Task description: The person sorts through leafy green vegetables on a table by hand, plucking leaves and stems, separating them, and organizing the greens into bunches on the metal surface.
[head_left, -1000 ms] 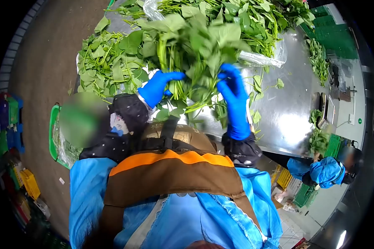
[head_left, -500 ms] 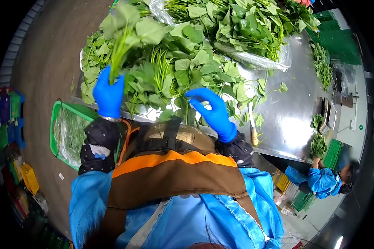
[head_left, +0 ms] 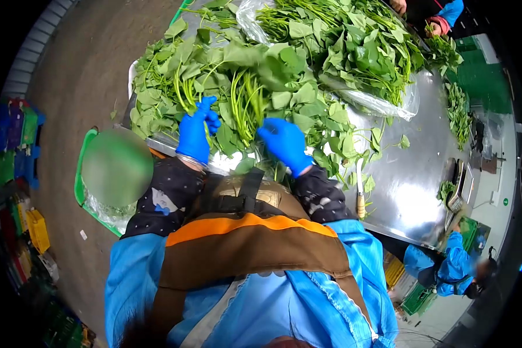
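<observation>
My left hand (head_left: pixel 195 134), in a blue glove, is closed at the stem ends of some leafy greens (head_left: pixel 183 93), at the left of the pile on the table. My right hand (head_left: pixel 285 144), gloved the same way, has its fingers curled against a bunch of green stems (head_left: pixel 247 105). These stems and the leaves above them are blurred by motion. Loose leaves lie around both hands. To the right of my right hand is a knife (head_left: pixel 361 188) with a pale wooden handle, its blade pointing away from me.
A larger heap of greens (head_left: pixel 354 46) sits on clear plastic (head_left: pixel 383 107) at the back of the metal table (head_left: pixel 409 168). A green crate (head_left: pixel 82 168) stands at the left. A scale (head_left: pixel 459 185) is at the right. Co-workers (head_left: pixel 455 264) are at the right and far end.
My left hand has come right and lowered the bunch it held upright onto the pile. My right hand has moved left, its fingers closing at the stems. The view has shifted slightly.
</observation>
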`<state>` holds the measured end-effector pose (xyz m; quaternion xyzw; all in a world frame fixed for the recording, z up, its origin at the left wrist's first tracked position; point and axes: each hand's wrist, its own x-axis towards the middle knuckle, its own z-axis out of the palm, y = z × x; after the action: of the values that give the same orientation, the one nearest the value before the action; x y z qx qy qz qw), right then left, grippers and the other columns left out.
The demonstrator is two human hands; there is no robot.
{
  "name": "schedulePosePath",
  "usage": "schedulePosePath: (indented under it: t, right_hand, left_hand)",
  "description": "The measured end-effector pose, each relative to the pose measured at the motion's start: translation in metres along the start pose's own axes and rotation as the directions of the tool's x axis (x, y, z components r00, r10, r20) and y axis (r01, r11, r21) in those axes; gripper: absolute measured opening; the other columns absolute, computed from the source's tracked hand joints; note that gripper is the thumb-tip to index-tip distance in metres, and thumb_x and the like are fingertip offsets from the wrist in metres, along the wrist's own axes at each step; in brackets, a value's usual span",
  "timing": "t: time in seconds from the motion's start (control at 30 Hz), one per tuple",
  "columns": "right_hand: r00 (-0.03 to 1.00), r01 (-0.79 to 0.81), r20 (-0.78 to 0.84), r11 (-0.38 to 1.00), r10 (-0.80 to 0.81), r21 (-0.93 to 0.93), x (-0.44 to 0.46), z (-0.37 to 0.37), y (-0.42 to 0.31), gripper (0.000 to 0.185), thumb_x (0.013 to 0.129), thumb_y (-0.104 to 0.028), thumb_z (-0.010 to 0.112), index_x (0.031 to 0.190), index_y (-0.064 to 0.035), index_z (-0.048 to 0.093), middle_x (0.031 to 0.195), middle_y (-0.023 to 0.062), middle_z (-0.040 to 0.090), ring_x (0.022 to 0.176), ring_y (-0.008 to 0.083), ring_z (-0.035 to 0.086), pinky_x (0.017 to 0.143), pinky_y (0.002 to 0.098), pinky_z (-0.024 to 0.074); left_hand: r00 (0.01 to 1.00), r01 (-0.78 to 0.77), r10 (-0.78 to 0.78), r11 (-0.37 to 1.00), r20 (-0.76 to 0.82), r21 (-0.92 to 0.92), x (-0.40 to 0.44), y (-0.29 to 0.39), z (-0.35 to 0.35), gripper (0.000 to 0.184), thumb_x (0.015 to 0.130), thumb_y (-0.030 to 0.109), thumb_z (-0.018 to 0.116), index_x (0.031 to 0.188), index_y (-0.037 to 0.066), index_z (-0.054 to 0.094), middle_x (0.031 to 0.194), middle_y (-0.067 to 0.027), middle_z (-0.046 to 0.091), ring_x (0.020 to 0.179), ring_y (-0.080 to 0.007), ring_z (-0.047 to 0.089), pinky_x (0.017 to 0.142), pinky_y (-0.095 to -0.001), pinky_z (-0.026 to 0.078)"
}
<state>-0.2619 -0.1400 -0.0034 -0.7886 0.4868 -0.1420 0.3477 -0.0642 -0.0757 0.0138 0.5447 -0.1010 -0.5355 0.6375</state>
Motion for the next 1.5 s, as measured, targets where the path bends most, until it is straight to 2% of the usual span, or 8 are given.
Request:
schedulePosePath:
  t: [0.1,0.47,0.67,1.03,1.13,1.27,1.47,1.5]
  right_hand:
    - [0.979,-0.186,0.055,0.746,0.197,0.64,-0.002,-0.037,-0.016,0.028,0.077,-0.021,0.062,0.095,0.0,0.062,0.077,0.0084,0.065,0.069,0.0105,0.059,0.063,0.0245,0.0462]
    - [0.852,-0.228,-0.497,0.972,0.166,-0.065,-0.008,-0.046,0.014,0.026,0.072,-0.021,0.065,0.093,-0.0062,0.063,0.087,0.0106,0.062,0.069,0.021,0.061,0.063,0.0295,0.0471]
    - [0.983,-0.182,0.116,0.759,0.139,0.625,-0.019,-0.039,-0.05,0.026,0.073,-0.02,0.067,0.093,-0.0031,0.062,0.08,0.0063,0.061,0.069,0.0098,0.055,0.061,0.0236,0.0431]
    - [0.961,0.177,-0.221,0.246,0.166,0.953,-0.049,-0.062,-0.022,0.015,0.08,-0.008,0.053,0.088,0.0032,0.06,0.082,0.0081,0.06,0.068,0.0136,0.056,0.066,0.0237,0.0446]
    - [0.978,-0.106,-0.005,0.518,0.208,0.849,-0.036,-0.057,-0.032,0.019,0.082,-0.011,0.05,0.092,0.0028,0.059,0.086,0.0089,0.061,0.069,0.0139,0.057,0.066,0.0232,0.0446]
    - [0.899,-0.437,0.424,0.252,0.105,0.864,-0.029,-0.027,-0.043,0.026,0.082,-0.016,0.052,0.099,0.0022,0.06,0.086,0.0086,0.062,0.071,0.0134,0.058,0.066,0.0236,0.0453]
    - [0.925,0.378,-0.324,0.537,-0.197,0.754,-0.033,-0.049,-0.017,0.012,0.079,-0.002,0.049,0.082,-0.0021,0.061,0.093,0.0063,0.058,0.072,0.0137,0.054,0.066,0.025,0.0434]
    - [0.959,0.273,-0.278,-0.077,-0.061,0.959,-0.031,-0.071,-0.01,0.014,0.079,-0.001,0.047,0.085,-0.0044,0.059,0.095,0.006,0.057,0.073,0.0141,0.053,0.068,0.0253,0.0427]
  left_hand:
    - [0.994,-0.006,0.021,0.992,-0.112,0.129,-0.01,-0.022,0.016,0.028,0.078,0.026,0.064,0.093,0.003,0.059,0.07,-0.0014,0.055,0.058,-0.0088,0.048,0.054,-0.0226,0.036]
    - [0.961,0.201,-0.215,0.975,0.176,0.093,0.006,0.008,0.035,0.018,0.077,0.021,0.064,0.074,0.005,0.055,0.056,0.0013,0.045,0.047,-0.0075,0.042,0.046,-0.0209,0.032]
    - [0.941,0.087,-0.157,0.968,0.3,0.233,-0.02,0.014,0.038,0.015,0.082,0.02,0.058,0.083,0.005,0.057,0.058,0.0021,0.046,0.048,-0.0077,0.041,0.047,-0.0201,0.03]
    - [0.98,0.096,-0.094,0.995,0.173,-0.005,0.0,0.011,0.001,0.018,0.085,0.019,0.054,0.09,0.002,0.055,0.061,0.0011,0.044,0.049,-0.0068,0.037,0.047,-0.0208,0.028]
    - [0.972,0.065,-0.086,0.993,0.219,0.101,-0.02,0.016,0.016,0.017,0.085,0.019,0.054,0.088,0.002,0.055,0.059,0.0015,0.043,0.048,-0.0066,0.037,0.046,-0.021,0.027]
    - [0.949,0.053,-0.121,0.971,0.29,0.232,-0.027,0.009,0.027,0.015,0.085,0.019,0.054,0.086,0.004,0.055,0.058,0.0018,0.043,0.048,-0.0068,0.038,0.046,-0.0218,0.028]
    - [0.962,0.121,-0.082,0.984,0.262,-0.133,0.002,0.011,-0.012,0.021,0.087,0.023,0.051,0.095,0.005,0.056,0.062,0.0024,0.045,0.053,-0.0075,0.04,0.05,-0.0202,0.03]
    - [0.987,0.008,0.009,0.994,0.16,-0.104,0.005,0.016,-0.016,0.022,0.087,0.024,0.051,0.095,0.004,0.055,0.067,0.0002,0.05,0.055,-0.0088,0.044,0.051,-0.0203,0.034]
